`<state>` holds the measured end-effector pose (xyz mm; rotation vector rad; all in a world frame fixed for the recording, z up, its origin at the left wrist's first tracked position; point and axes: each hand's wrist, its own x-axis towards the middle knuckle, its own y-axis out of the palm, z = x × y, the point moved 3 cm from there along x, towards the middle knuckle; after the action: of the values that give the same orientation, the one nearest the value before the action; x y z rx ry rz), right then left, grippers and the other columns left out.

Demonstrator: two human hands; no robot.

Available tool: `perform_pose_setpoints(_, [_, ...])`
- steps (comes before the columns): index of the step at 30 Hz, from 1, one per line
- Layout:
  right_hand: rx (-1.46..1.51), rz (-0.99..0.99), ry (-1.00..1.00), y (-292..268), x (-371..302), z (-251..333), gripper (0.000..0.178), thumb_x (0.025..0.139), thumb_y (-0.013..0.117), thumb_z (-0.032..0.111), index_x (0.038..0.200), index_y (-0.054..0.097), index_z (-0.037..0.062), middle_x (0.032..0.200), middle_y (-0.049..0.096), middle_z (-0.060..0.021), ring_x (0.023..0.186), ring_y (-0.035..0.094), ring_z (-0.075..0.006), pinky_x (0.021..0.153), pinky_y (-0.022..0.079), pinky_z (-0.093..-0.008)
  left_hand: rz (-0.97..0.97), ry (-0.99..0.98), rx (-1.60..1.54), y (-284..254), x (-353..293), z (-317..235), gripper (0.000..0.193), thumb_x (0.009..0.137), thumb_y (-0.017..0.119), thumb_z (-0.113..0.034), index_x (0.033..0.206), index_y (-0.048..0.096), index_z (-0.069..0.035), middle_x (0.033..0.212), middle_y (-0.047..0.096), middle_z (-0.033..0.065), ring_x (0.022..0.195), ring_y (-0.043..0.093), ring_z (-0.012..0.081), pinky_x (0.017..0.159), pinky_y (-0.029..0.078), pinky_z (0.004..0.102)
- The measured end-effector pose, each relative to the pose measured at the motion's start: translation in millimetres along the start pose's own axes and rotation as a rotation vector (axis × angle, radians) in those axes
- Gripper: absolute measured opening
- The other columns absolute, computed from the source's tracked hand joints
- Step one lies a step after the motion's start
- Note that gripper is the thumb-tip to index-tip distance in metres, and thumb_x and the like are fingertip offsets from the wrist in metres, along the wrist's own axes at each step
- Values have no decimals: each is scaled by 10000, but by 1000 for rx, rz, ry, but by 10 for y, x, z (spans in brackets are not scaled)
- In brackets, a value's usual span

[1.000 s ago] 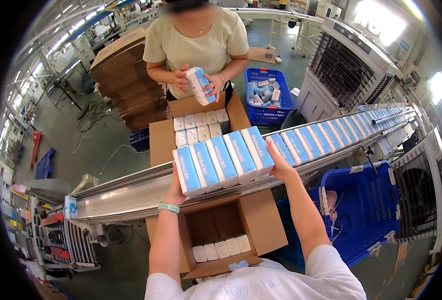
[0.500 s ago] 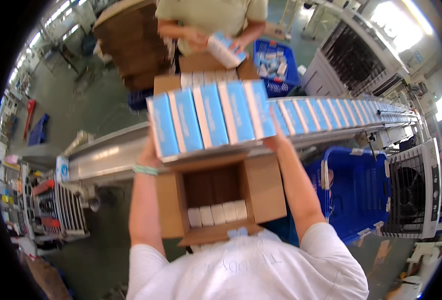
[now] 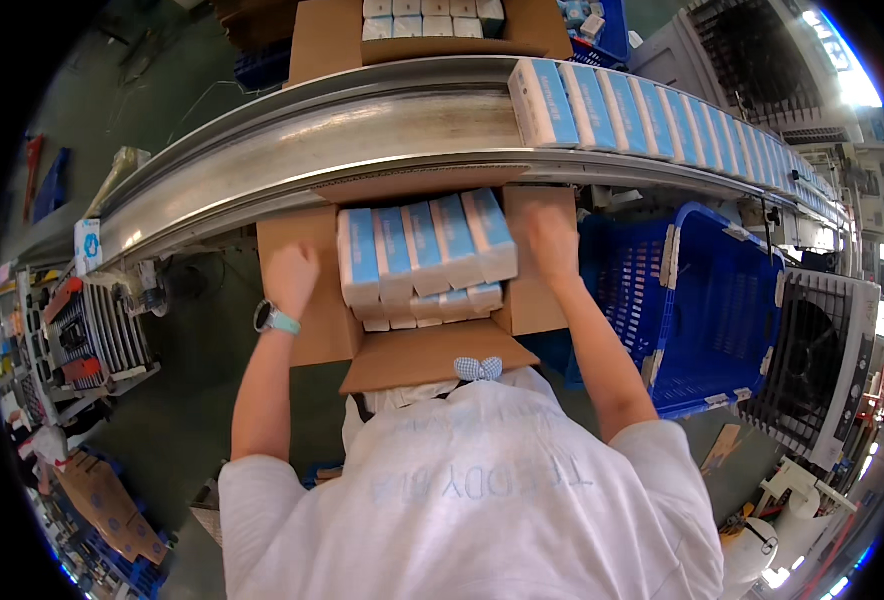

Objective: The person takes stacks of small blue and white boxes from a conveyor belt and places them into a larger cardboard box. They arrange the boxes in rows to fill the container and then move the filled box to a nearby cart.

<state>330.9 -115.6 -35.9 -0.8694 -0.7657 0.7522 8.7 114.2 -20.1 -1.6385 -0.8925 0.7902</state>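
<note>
**Row of five blue-and-white packs (image 3: 422,245) sits in the open carton (image 3: 402,365), a hand to either side**

Taking the carton as the middle of our clock, we find the left hand (image 3: 292,275) at nine o'clock, over the flap on that side. Its fingers are curled into a loose fist, and we see nothing held in them. The right hand (image 3: 552,240) is close to three o'clock, over the opposite flap; it is blurred, so we cannot tell how wide or narrow its grip is. Both hands are apart from the row.

The five packs stand side by side inside the carton, slightly askew, above a lower layer (image 3: 452,305) that we see peeking out toward six o'clock. On the left wrist we notice a round watch (image 3: 263,316) (its strap looks pale green).

At twelve o'clock a metal conveyor (image 3: 362,125) curves past the carton. A file of similar packs (image 3: 622,120) lines it from one o'clock round to two. Beyond it, also at twelve, we see another open carton (image 3: 327,40) with white packs (image 3: 422,27) in it. A blue crate (image 3: 637,290) stands just past three o'clock, with a grilled appliance (image 3: 807,360) beyond it.
</note>
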Motion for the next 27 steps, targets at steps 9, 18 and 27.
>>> perform_pose_setpoints(9, [26,-82,-346,-143,-167,810,240,698,627,182,909,590,74,961,555,-113,894,526,-281,787,426,-393,-92,596,-59,-110,-355,-860,468,735,600,-361,1092,519,-69,1089,504,171,998,467,341,872,376,434])
perform_pose_setpoints(18, [-303,245,-170,962,93,570,373,782,488,457,805,616,107,815,590,-82,810,550,-233,627,446,-380,353,562,224,650,348,-981,551,774,424,-582,1048,579,-130,788,626,143,734,609,281,641,482,396])
perform_pose_setpoints(27, [-307,107,-294,986,-155,701,503,781,508,416,1129,468,55,1187,409,-211,1104,385,-339,909,288,-499,-46,497,86,761,-209,-853,587,756,562,-409,1204,424,-56,1302,271,289,1219,231,448,955,231,562])
